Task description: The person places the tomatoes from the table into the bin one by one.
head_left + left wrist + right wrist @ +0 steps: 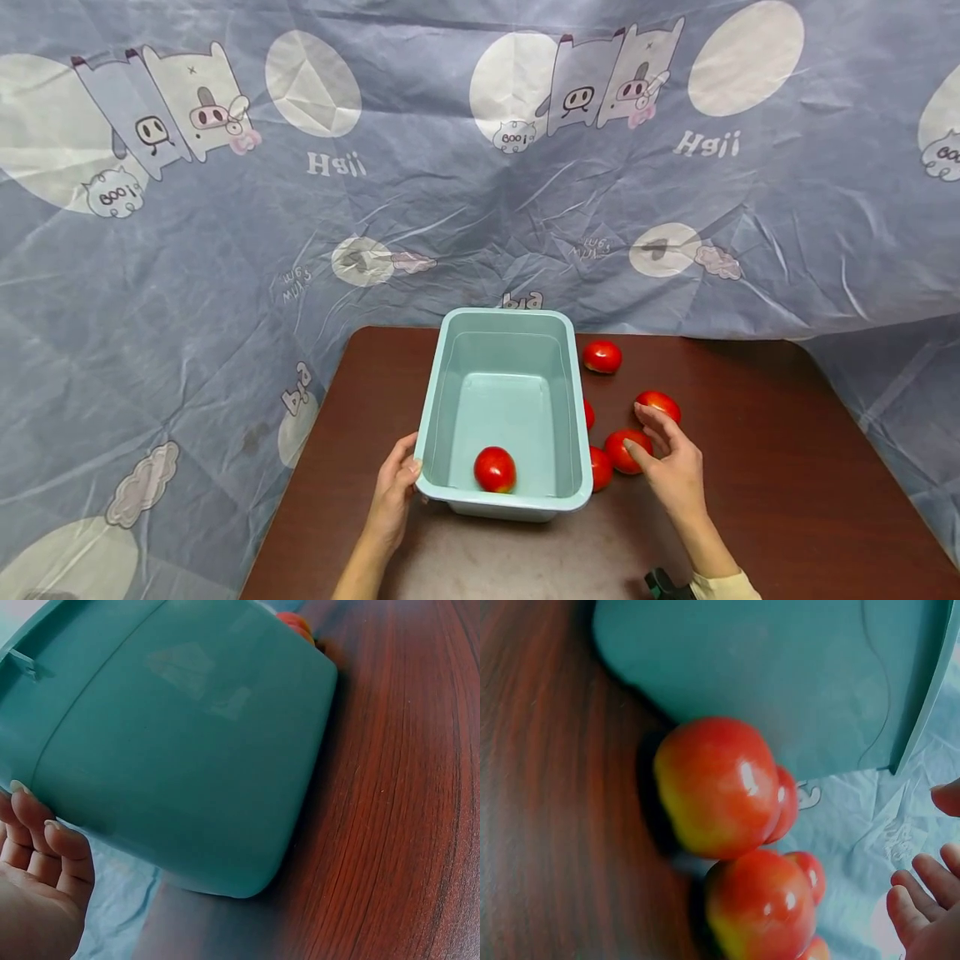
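A pale green plastic bin stands on the table, one glossy red apple lying in its near end. My left hand grips the bin's near left corner, thumb at the rim; the left wrist view shows its fingers curled against the outer wall. To the right of the bin, my right hand hovers with thumb and fingers spread over a red apple. In the right wrist view, a gap separates those fingers from the yellow-tinged apples; nothing is held.
Another apple sits by the bin's far right side. One more lies just beyond my right fingertips, and others are close against the bin's right wall. Behind the dark brown table hangs a patterned grey-blue cloth.
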Demonstrator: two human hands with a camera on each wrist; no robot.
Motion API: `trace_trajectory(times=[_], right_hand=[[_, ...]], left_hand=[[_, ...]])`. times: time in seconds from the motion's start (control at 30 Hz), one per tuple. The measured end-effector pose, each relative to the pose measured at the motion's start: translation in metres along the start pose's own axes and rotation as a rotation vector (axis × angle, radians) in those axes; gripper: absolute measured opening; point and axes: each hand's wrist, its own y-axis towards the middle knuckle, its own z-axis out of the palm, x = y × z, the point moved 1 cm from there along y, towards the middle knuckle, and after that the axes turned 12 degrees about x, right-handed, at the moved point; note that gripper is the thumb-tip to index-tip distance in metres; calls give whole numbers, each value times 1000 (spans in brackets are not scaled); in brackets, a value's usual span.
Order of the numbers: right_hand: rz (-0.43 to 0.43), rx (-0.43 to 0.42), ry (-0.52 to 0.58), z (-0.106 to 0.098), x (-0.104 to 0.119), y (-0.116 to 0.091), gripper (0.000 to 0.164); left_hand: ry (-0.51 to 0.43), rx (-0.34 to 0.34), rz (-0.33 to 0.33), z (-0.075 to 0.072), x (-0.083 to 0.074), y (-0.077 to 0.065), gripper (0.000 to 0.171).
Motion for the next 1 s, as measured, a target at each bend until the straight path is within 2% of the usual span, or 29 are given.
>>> trace_trajectory(times=[0.1,0.33,0.5,0.7,1.0], right_hand=[[59,-18,-34,-3,-6,-2,58],[115,-24,-130,-6,-20,-6,61],[196,17,-190,-8,-36,-6,66],[241,102,-195,-6,-52,-5,70],[303,143,-193,0,-70,-3,75]], left_hand=[[-2,-7,-6,0,-1,1,46],[-6,-17,-8,1,-1,0,46],[-8,-1,13,1,0,0,47],[-11,-1,9,1,1,1,48],[-4,-12,2,0,2,0,47]])
